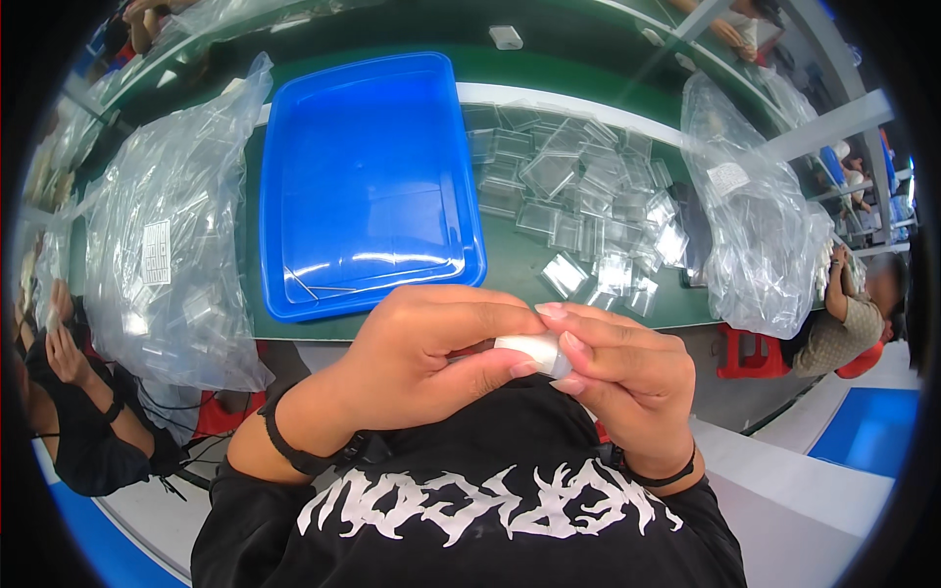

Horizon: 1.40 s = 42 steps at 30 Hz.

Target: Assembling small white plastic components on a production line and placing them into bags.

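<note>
My left hand (426,348) is closed around a small white piece (529,347) with a smooth, rounded surface. Its thumb lies along the near side, and the far end is hidden in the palm. My right hand (627,377) pinches the piece's right end, where a bit of clear plastic seems to show between the fingertips. Both hands meet in front of my chest, just short of the table edge. Beyond them on the table lie many loose clear plastic cases (588,196), flat and rectangular.
A blue tray (368,176) stands left of the cases, with thin clear pieces near its front. Large clear plastic bags lie at left (167,245) and right (750,216). A small white item (506,37) rests on the green conveyor (412,39). Co-workers sit on both sides.
</note>
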Available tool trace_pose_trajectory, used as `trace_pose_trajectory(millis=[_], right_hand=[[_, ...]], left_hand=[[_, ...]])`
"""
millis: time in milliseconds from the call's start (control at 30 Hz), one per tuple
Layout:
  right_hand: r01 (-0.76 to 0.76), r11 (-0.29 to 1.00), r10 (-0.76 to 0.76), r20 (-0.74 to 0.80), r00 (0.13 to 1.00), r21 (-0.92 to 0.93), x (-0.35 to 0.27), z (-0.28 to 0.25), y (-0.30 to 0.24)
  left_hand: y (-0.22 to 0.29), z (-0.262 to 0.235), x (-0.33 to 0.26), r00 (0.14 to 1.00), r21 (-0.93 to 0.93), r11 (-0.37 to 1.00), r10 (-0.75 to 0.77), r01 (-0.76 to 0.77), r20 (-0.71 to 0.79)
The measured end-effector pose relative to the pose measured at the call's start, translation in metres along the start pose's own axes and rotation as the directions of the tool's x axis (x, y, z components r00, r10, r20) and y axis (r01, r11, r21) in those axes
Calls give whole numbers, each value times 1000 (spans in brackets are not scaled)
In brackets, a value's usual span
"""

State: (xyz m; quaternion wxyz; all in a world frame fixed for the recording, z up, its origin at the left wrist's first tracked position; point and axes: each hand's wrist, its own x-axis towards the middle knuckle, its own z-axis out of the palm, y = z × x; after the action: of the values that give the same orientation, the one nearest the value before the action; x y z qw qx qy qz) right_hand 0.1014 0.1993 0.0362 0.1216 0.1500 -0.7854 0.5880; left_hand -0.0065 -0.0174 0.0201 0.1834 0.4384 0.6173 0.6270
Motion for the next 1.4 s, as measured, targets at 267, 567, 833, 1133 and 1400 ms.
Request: trace_pose_trajectory(millis=[267, 567, 833, 1133, 1400], right_hand=[[-28, 998, 30, 49, 998, -50, 5, 0, -7], [89, 995, -85, 78, 993, -45, 13, -5, 3], [-42, 993, 18, -209, 978, -108, 14, 13, -8], [92, 987, -120, -226, 967, -132, 26, 10, -7], [203, 974, -206, -27, 978, -101, 29, -10, -10]], left_hand=[[-2, 1, -3, 998, 43, 998, 50, -48, -33], [4, -8, 2, 982, 269, 946, 189, -179, -12], [9, -1, 6, 810, 762, 590, 565, -266, -155], [12, 6, 8, 823, 592, 704, 556, -391, -118], [17, -5, 4, 941, 107, 945, 319, -308, -108]])
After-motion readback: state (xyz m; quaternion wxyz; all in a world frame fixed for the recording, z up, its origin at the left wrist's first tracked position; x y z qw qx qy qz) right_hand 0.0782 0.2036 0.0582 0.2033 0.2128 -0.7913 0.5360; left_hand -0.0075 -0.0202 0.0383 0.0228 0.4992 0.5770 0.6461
